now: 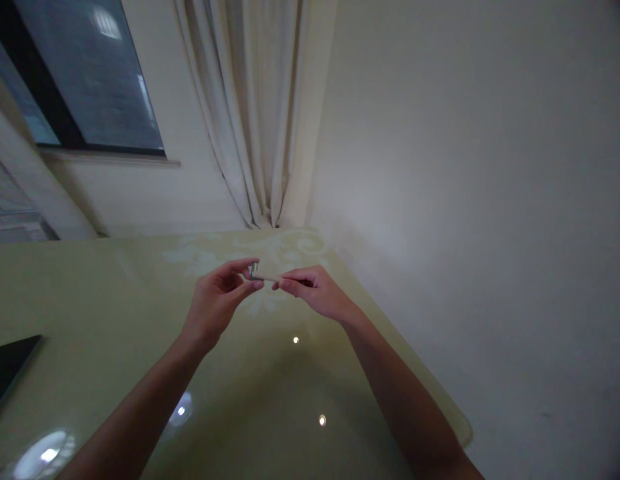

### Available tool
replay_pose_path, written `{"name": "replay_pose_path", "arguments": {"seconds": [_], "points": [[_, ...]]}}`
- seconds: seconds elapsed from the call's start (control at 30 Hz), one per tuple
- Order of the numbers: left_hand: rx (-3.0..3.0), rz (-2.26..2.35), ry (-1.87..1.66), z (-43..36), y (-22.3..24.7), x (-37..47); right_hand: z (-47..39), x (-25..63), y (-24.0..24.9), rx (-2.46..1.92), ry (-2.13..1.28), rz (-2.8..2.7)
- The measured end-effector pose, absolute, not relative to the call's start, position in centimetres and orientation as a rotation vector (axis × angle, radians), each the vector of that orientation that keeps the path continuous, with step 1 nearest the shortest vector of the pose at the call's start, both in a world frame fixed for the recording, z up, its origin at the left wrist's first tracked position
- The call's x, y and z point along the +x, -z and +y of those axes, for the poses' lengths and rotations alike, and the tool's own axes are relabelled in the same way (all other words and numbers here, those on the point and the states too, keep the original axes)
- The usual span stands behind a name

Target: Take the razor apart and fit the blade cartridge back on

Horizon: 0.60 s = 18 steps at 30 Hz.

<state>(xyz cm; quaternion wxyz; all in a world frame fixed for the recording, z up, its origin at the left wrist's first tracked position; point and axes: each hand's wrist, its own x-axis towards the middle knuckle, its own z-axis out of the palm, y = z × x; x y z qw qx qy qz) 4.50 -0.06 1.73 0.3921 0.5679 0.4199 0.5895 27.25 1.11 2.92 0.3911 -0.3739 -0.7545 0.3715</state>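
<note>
Above the table, my two hands meet at a slim, pale beige stick with a small green-and-white piece standing up at its left end. It may be a small brush, but its kind is too small to make out. My right hand pinches the stick's right end between thumb and fingers, hiding that end. Curled around the green-and-white end is my left hand, its index fingertip above and its thumb below.
Below the hands lies a glossy, greenish table with a pale floral pattern and light reflections. A dark flat object rests at its left edge. A plain wall borders the right side. Beige curtains and a window are behind.
</note>
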Motion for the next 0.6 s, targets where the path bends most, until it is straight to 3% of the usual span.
{"name": "replay_pose_path", "arguments": {"seconds": [0.23,0.4,0.6], "points": [[1.463,1.069,-1.49,-0.06,-1.65,4.48,1.57,27.28,-2.72,-0.983,-0.79,-1.877],[1.462,1.083,-1.494,-0.2,-1.87,4.54,1.05,27.2,-2.92,-0.941,-0.963,-1.914],[1.468,1.09,-1.49,-0.26,-2.09,4.41,1.47,27.75,-2.94,-0.984,-0.882,-1.899]]}}
